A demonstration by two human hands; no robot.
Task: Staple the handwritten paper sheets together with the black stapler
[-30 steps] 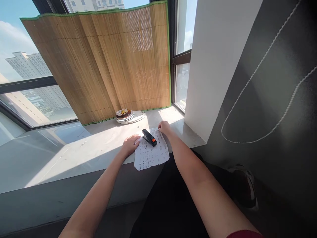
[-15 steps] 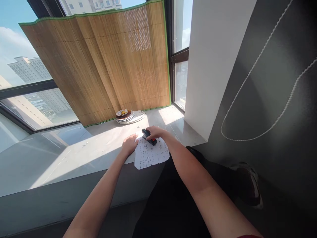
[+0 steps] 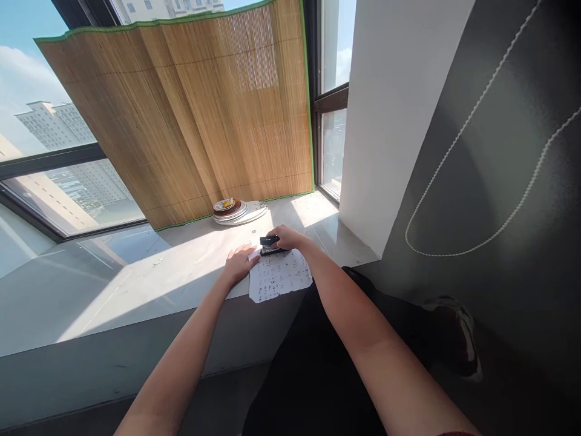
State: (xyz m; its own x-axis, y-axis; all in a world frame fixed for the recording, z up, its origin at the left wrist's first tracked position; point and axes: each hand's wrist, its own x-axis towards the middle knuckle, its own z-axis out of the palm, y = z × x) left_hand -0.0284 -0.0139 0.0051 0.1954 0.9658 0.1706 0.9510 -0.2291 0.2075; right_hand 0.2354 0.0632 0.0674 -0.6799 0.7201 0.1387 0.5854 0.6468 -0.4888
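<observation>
Stapler (image 3: 271,245) small, rigid, light; right hand (image 3: 287,238) closed around body, best held at middle. Printed sheet (image 3: 278,275) thin, floppy, at 6 o'clock of stapler; left hand (image 3: 240,261) flat, pinning sheet's left edge on windowsill (image 3: 136,284).

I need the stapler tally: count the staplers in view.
1. The black stapler is under the right hand, at the paper's top edge; the left hand presses beside it.

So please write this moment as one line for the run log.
left hand flat beside paper | right hand gripping stapler at paper's top edge | sill
</observation>
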